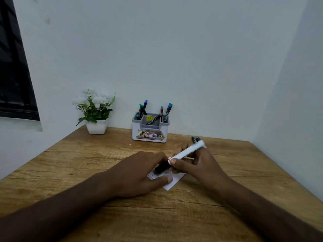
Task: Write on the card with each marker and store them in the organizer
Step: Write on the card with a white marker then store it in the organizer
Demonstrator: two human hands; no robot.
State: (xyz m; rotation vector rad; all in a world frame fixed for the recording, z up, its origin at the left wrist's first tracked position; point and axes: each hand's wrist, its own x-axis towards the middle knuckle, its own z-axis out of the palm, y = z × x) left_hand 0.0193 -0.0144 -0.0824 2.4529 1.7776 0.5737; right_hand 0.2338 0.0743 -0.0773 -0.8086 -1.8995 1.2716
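Hands [174, 168] grip smooth white cylindrical marker [187, 151] and black cap [162, 167] over card [170, 184].

Matt, grained wood on the desk [87, 172]; smooth white paper for the card [170, 185]; glossy white plastic on the marker [187, 151]; smooth grey-white plastic organizer [149, 135] at twelve o'clock; glazed-looking white pot [97, 127].

The light was dim, even and cool, giving the wall [174, 49] a grey-blue cast. Shadows on the wooden table [87, 163] were soft and faint. Wide-angle distortion bent the far edges, the near forearms looked slightly soft, and no glare showed
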